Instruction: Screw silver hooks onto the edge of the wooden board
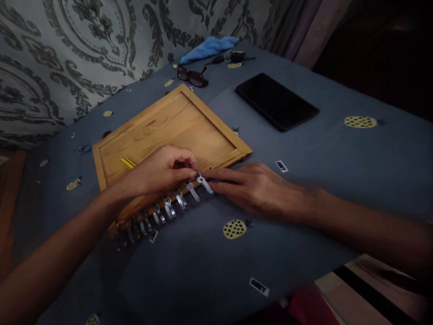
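A framed wooden board [158, 122] lies on the table, with several curved metal hooks [169, 207] in a row along its near edge. My left hand [162, 167] is over the board, fingers curled and thumb tip by the top of the last metal hook [204, 183]. Whatever its pinch contains is hidden or too small to name. From the right, my right hand [260, 187] reaches in with its fingers closed against that same hook, steadying it at the board's edge. A yellow strip with dark lines [127, 163] lies on the board beside my left wrist.
A black tablet or large phone [277, 101] lies right of the board. Behind it are dark-framed glasses [192, 76], a blue cloth [209, 48] and a key ring with a black fob [233, 56]. The blue-grey tablecloth [189, 271] has pineapple prints; a patterned curtain [84, 45] hangs behind.
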### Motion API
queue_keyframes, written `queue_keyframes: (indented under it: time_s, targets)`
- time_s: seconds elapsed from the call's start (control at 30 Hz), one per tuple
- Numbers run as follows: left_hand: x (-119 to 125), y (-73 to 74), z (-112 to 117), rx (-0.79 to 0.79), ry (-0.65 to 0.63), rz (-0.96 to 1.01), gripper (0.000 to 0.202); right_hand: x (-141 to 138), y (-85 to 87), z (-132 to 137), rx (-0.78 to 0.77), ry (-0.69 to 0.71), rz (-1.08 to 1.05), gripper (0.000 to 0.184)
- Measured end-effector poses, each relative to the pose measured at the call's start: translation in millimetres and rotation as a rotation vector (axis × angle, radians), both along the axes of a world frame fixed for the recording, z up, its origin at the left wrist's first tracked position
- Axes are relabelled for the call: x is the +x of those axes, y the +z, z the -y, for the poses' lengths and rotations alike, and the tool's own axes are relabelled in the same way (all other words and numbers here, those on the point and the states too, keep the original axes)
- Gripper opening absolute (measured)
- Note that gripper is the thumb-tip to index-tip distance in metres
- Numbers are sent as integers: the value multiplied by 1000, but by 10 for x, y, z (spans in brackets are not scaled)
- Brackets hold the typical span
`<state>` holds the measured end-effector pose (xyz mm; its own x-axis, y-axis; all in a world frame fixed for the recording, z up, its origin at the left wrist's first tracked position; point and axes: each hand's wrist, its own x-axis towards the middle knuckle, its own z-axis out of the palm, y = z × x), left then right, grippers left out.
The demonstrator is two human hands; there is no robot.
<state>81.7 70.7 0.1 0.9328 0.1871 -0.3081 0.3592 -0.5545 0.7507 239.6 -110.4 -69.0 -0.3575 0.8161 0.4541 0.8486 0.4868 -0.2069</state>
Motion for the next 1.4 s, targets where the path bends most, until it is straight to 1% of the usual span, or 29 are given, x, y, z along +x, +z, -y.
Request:
queue_keyframes:
  time_s: [0.13, 0.33, 0.6, 0.73, 0.83, 0.9, 1.0, 1.07, 1.13, 1.23, 1.4]
  targets:
    - [3, -24, 6, -7, -4, 41, 9, 1, 6, -4, 9, 13, -7, 38]
    - [33, -20, 6, 3, -10, -19, 8, -5, 14, -16, 10, 5, 4, 39]
    - [82, -26, 17, -16, -24, -9, 8, -4, 1, -5, -5, -5, 6, 39]
    - [87, -44, 16, -24, -4, -20, 10, -1, -6, 1, -18, -6, 8, 42]
    - [51, -17, 22, 7, 22, 9, 15, -2, 10, 0, -13, -8, 11, 41]
    - [-14, 32, 43, 87, 58, 62, 19, -5, 27, -2, -9, -8, 16, 40]
    - [-184, 107, 123, 225, 145, 149, 24, -9, 42, -8, -9, -14, 15, 43]
    - [-335, 121, 212, 264, 219, 188, 27, -12, 39, -14, -10, -25, 13, 47]
    - [-497, 97, 325, 307, 297, 227, 28, -14, 28, -18, -4, -29, 14, 47]
    - [-721, 22, 523, 487, 363, 323, 24, -12, 10, -15, 10, -24, 13, 42]
    - [-998, -119, 872, 876, 342, 446, 19, -7, -6, -10, 8, -7, 11, 38]
